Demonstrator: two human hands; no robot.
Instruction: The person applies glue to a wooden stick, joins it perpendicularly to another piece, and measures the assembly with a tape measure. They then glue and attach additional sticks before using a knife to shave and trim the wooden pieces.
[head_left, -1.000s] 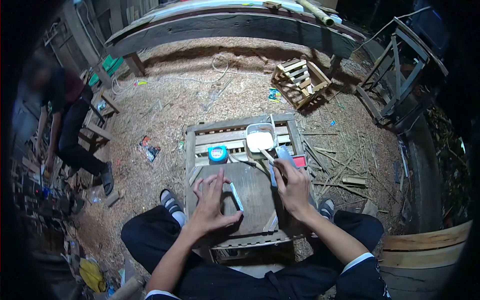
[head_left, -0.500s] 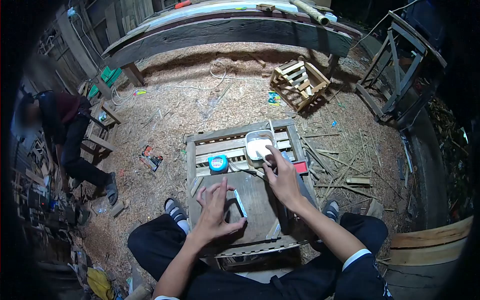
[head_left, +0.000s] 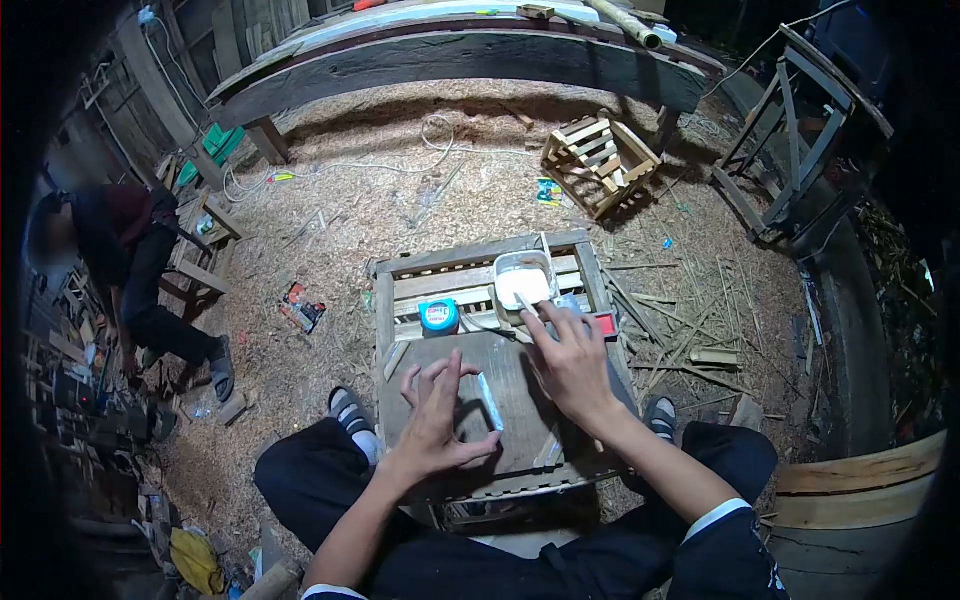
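My left hand (head_left: 435,425) holds a narrow strip (head_left: 490,402) with a pale, whitish-blue face, pinched lengthwise between thumb and fingertips above a dark board (head_left: 520,380). My right hand (head_left: 575,370) is just below a white plastic tub (head_left: 522,262) that contains a white substance (head_left: 524,287). Its fingers are closed together, and a thin pale stick (head_left: 526,304) seems to reach from them toward the tub; the grip itself is partly hidden. Left of the tub, a blue tape measure (head_left: 438,316) rests on the slatted wooden crate top (head_left: 480,258).
A red object (head_left: 606,325) lies by my right hand. Bamboo strips (head_left: 690,330) are scattered to the right. A slatted crate (head_left: 600,170) stands on the shavings, before a long bench (head_left: 460,62). At left, a person (head_left: 140,260) bends over.
My right hand has drawn back from the tub, slightly down and to the right. My left hand has shifted slightly right, still holding the strip.
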